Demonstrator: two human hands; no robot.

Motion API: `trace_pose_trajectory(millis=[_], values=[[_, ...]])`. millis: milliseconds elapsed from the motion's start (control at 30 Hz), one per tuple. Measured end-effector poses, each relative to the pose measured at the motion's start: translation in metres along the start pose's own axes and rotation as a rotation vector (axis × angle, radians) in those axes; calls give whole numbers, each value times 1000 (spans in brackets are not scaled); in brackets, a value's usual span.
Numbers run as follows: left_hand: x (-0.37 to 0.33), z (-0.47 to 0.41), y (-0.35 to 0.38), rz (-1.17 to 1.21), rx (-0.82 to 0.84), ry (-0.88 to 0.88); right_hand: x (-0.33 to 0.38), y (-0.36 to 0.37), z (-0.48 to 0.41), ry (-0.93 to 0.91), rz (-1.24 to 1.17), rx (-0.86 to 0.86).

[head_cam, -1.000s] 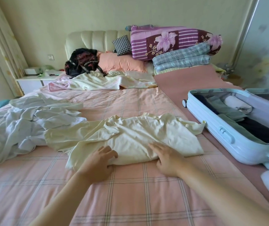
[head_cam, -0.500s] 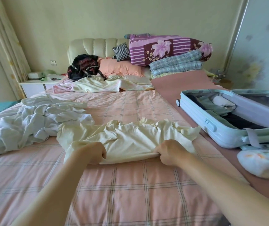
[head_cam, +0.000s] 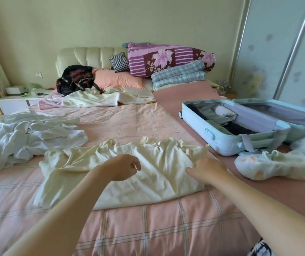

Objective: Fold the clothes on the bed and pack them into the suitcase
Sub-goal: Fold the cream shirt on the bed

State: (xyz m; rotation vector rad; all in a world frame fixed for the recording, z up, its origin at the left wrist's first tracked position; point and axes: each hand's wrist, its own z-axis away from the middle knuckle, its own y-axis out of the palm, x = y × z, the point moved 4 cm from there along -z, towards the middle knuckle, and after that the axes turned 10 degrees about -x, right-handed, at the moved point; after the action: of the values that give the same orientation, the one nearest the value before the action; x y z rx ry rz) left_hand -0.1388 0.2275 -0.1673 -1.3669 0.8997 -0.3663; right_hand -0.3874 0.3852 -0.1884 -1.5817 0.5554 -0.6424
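The bed [head_cam: 148, 228], under a pink checked sheet, spreads out beneath and far beyond both grips. The light blue suitcase [head_cam: 221, 143] lies open beyond and to the right of the right grip [head_cam: 207, 169], on a plain pink strip of the bed. Its near half holds folded dark and green clothes and a white roll [head_cam: 223, 110].

A crumpled heap of white clothes [head_cam: 28, 137] sits well to the left of the left grip [head_cam: 120, 168]. The cream garment [head_cam: 157, 182] lies spread and wrinkled directly under both grips, its near edge folded into a thicker layer.

A white garment with orange marks [head_cam: 277, 167] is bunched up just right of the right grip, in front of the suitcase. Far beyond the grips, at the headboard, a purple floral quilt [head_cam: 166, 58] rests on folded checked bedding. A peach pillow [head_cam: 118, 80] and a black bag [head_cam: 76, 80] lie to its left.

The right grip rests on the right edge of the cream garment. Its fingers are bent into the gathered fabric and pinch it, and its thumb points left. The left grip hangs just above the middle of the garment with its fingers curled. Whether any cloth is caught in them cannot be told.
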Motion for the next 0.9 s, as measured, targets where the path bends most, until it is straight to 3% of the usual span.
trace_pose_trajectory(millis=[133,300,367,500,600,733,900], values=[[-38,-11,30,-9,-117,157,-11,18,2,26,-225,-16],[-58,-21,68,-109,-229,212,-7,8,5,80,-782,-189],[-50,-21,85,-188,-156,178,-13,7,3,33,-646,-178],[-28,-25,99,-262,20,98,-26,20,-2,13,-64,-38],[-24,-30,93,-284,101,115,-16,13,-2,-65,178,-114],[-23,-43,71,-147,-43,125,14,-6,-16,-224,87,-309],[-6,-78,49,56,-291,65,65,-10,-63,-463,-202,-353]])
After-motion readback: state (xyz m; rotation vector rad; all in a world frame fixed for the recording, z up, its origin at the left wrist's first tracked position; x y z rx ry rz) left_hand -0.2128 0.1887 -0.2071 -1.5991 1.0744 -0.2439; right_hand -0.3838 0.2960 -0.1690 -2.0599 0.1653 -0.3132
